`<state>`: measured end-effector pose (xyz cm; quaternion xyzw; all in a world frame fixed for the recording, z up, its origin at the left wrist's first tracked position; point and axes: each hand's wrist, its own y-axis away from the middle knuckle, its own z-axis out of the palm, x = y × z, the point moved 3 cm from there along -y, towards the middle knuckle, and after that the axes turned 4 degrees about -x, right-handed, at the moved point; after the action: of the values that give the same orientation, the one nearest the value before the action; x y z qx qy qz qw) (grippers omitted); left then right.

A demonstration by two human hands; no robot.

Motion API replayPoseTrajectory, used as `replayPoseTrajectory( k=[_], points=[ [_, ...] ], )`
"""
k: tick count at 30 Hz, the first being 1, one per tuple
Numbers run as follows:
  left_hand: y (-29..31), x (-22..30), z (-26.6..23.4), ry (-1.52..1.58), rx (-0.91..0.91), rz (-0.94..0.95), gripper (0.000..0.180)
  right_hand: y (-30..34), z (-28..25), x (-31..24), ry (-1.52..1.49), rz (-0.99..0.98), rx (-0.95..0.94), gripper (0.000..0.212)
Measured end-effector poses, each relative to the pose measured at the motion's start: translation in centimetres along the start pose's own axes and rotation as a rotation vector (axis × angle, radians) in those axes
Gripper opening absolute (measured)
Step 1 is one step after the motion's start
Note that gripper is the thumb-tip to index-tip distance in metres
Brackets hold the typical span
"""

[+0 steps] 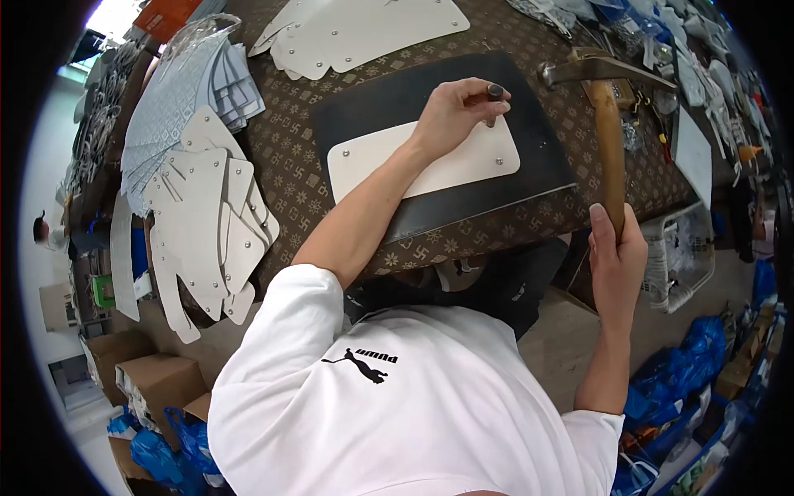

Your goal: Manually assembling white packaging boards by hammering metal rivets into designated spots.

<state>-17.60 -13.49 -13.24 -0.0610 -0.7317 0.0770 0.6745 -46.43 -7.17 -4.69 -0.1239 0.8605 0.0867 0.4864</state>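
Note:
A white rounded panel (372, 169) with metal snap studs near its corners lies flat on a thick black pad (372, 103). My left hand (451, 116) pinches a short dark metal punch (495, 91), held nearly upright over the panel's upper right corner. The punch's lower tip meets the panel there; the stud under it, if any, is hidden. Off to the right, my right hand (618, 256) is wrapped round the wooden handle of a claw hammer (609, 140). The hammer's head is raised, apart from the punch.
A patterned brown cloth (289, 182) covers the table. Studded white pieces (194, 215) and grey-blue sheets (174, 124) are piled at left, more white panels (380, 33) at the back. Small tools and bags crowd the right; a white basket (678, 256) stands beside the table.

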Motion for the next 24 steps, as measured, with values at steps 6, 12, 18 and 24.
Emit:
replayPoseTrajectory(
  k=[6, 12, 18, 24],
  points=[
    [2.6, 2.3, 2.5, -0.005, -0.108, -0.048, 0.016, 2.5, -1.1, -2.6, -0.257, 0.048, 0.145, 0.022],
    [3.4, 0.3, 3.5, 0.026, -0.129, -0.078, 0.016, 4.3, -6.0, -7.4, -0.313, -0.376, 0.361, 0.029],
    [4.1, -0.6, 3.6, -0.093, -0.097, 0.056, 0.014, 2.6, -0.1, -1.1, -0.069, -0.193, 0.015, 0.026],
    [4.1, 2.0, 2.1, -0.201, -0.1, 0.032, 0.02, 2.8, 0.3, 0.8, 0.007, 0.065, -0.11, 0.025]
  ],
)
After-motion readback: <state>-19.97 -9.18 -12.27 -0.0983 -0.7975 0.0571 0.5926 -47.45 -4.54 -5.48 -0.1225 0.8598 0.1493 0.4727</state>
